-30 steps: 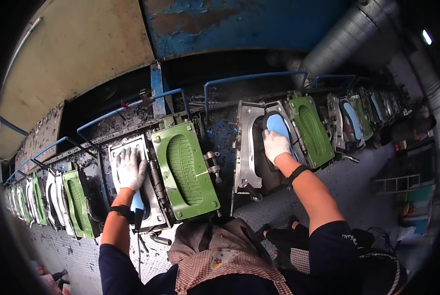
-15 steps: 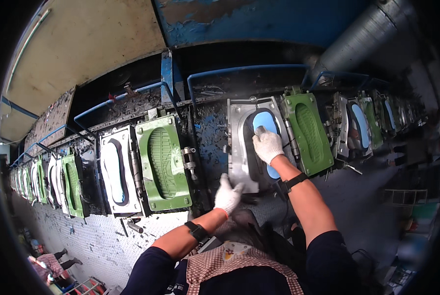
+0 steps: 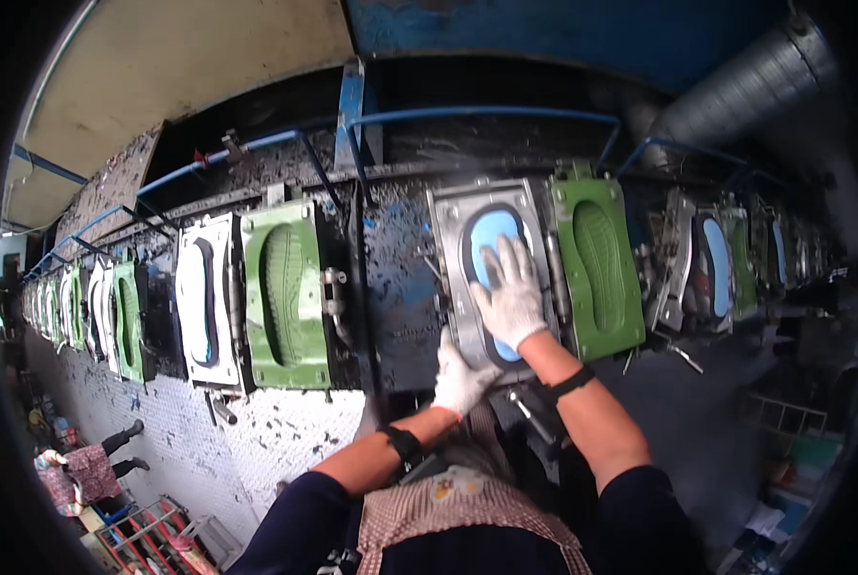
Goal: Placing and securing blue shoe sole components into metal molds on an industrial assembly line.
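Observation:
A silver shoe-sole mould half (image 3: 462, 305) stands in front of me, with a blue foot-shaped insole (image 3: 495, 235) in its dark-rimmed cavity. My right hand (image 3: 511, 297), in a white knitted glove, lies flat over the middle of the insole with its fingers spread. Its palm and fingers hide part of the blue surface. At the mould's near left corner is my left hand (image 3: 461, 379), gloved too, thumb stretched out to the right and fingers up along the edge. Hinged to the silver half on its right is a green mould half (image 3: 596, 259) with a ribbed sole-shaped hollow.
Another green mould half (image 3: 285, 287) and a silver one with an insole (image 3: 195, 302) stand to the left. More moulds (image 3: 711, 259) run off to the right. Blue rails (image 3: 477, 111) line the back. A metal duct (image 3: 750, 101) slants overhead. Another person (image 3: 89, 474) is far lower left.
My right hand has gone from bent fingers on the insole to lying flat across it. My left hand has come to the mould's near left corner. The whole view has shifted slightly.

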`<state>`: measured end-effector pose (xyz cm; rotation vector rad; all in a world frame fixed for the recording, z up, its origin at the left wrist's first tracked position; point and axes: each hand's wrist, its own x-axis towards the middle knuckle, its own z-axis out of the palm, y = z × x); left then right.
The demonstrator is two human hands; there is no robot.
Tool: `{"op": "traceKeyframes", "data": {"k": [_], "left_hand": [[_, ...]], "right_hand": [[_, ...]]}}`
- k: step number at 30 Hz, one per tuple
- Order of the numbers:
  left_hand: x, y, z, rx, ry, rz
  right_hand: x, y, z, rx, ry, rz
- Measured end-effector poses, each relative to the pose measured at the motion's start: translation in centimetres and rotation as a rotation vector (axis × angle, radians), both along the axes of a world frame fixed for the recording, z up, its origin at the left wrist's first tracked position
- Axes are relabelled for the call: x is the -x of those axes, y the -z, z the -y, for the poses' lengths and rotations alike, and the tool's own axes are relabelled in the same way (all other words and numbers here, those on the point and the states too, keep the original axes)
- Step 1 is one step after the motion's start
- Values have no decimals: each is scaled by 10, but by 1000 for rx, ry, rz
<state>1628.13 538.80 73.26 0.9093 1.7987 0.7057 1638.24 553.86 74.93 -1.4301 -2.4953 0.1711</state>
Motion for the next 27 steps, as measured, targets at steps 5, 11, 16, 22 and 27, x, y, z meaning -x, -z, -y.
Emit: {"op": "traceKeyframes", "data": {"k": [5, 11, 16, 22, 27], "left_hand": [[17, -2, 3, -556, 152, -592], [22, -18, -22, -867, 488, -567], [13, -21, -36, -909, 485, -403], [-6, -31, -32, -779, 192, -358], [2, -33, -29, -773, 320, -360]], "right_hand": [[-40, -6, 29, 190, -168, -431], [-108, -10, 64, 257, -438, -309], [-110, -7, 41, 273, -507, -388], [-82, -20, 31, 308, -237, -724], [-84, -19, 30, 415, -228, -702]]}}
